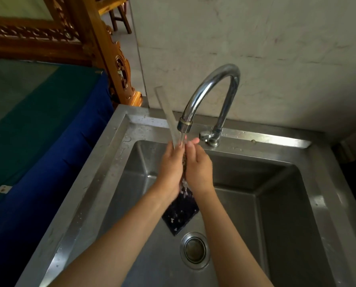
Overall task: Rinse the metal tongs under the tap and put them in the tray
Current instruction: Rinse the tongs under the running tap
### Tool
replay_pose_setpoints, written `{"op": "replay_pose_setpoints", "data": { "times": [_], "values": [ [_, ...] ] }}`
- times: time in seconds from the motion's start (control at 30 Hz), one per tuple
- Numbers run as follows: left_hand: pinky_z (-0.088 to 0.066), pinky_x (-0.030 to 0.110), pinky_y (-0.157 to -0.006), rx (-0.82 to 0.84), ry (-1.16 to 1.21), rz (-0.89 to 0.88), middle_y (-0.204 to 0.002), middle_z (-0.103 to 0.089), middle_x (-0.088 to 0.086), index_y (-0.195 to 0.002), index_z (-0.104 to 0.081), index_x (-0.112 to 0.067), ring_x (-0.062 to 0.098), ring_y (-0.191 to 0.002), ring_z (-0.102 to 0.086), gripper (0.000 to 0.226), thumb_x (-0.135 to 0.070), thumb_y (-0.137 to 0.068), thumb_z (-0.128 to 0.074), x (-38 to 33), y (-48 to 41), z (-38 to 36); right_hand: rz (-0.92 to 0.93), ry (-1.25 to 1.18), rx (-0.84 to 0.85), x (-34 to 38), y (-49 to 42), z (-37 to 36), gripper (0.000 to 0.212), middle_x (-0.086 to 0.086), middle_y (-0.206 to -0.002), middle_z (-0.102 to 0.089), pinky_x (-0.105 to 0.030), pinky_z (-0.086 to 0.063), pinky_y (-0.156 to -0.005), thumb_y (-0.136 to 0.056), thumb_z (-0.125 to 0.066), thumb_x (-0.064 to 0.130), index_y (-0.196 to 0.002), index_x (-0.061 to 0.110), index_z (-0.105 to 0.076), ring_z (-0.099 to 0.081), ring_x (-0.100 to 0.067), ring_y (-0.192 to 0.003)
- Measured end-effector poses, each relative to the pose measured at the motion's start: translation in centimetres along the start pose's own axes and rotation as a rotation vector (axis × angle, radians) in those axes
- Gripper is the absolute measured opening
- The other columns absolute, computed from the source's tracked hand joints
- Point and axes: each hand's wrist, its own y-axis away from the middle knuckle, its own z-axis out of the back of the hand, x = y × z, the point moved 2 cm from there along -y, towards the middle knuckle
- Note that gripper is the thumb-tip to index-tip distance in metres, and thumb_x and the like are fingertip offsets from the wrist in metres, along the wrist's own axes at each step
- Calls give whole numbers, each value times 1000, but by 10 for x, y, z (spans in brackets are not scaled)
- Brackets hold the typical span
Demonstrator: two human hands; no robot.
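The metal tongs (167, 116) are gripped by the left hand (171, 168) under the tap (224, 69) stream, over the sink (256, 137), tilted up-left. The right hand (199, 168) is seemingly pressed against them, fingers fairly straight.

Noted a stainless sink (256, 138) sunk into the steel bench, with droplets scattered along its back and left rim. Found a round drain strainer (194, 250) in the basin floor, toward the near side. Logged a dark speckled cloth or pad (180, 219), cannot tell which, on the basin floor just behind the drain, wet and splashed. Beyond the bench's left edge: blue fabric (48, 183) draped down, green sheet (27, 96) above it, small white tag (4, 189) near the fold. Recorded a carved wooden frame (104, 52) standing past the back-left corner, with a wooden stool (120, 19) far behind. Pale marbled wall (276, 59) along the back edge.
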Motion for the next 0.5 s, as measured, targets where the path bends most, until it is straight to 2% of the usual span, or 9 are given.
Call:
{"op": "replay_pose_setpoints", "data": {
  "times": [0.07, 0.13, 0.23, 0.33, 0.43, 0.5],
  "values": [
    [-53, 23, -80, 80, 82, 12, -114, -69, -7, -112, -62, -25, 7, -107, -63, 25, -34, -92, -49, 5, 7, 1, -54, 31, -51, 2, -2, 0, 43, 6, -67, -63, -17, -47, -56, -99, -31, 35, -91, 13, -67, -60, -2, -63],
    [-52, 22, -82, 145, 96, 45, -120, -66, -3, -117, -62, -19, 9, -109, -62, 35, -38, -91, -48, 0, 4, 1, -66, 86, -45, 6, 1, -4, 50, -2, -71, -66, -27, -51, -61, -99, -28, 39, -87, 9, -66, -64, -11, -66],
    [-47, 26, -93, 120, 121, 59, -116, -68, -4, -108, -66, -27, 12, -110, -61, 29, -35, -95, -41, -12, 0, -3, -41, 186, -66, 16, 2, -10, 47, -12, -99, -67, -41, -54, -80, -99, -27, 40, -111, 8, -59, -65, -21, -90],
    [-53, 22, -77, 39, 228, 82, -88, -72, -6, -92, -68, -24, 9, -94, -65, 27, -31, -96, -43, -12, 5, -10, 100, 213, -95, 24, -4, -9, 30, -5, -111, -53, -36, -47, -90, -98, -38, 29, -114, 6, -50, -50, -16, -102],
    [-49, 23, -81, 50, 326, 158, -89, -65, 0, -93, -65, -18, 11, -95, -60, 32, -34, -97, -37, -15, 11, -16, 185, 168, -64, 27, -7, -3, 23, 4, -103, -48, -26, -39, -86, -99, -37, 23, -110, 10, -53, -43, -14, -104],
    [-48, 20, -74, 72, 235, 121, -83, -61, -6, -85, -63, -24, 6, -86, -59, 38, -43, -97, -32, -25, 10, -17, 220, 129, -17, 29, -5, -4, 28, 11, -94, -48, -23, -37, -83, -100, -32, 25, -105, 12, -56, -42, -12, -103]
  ]
}}
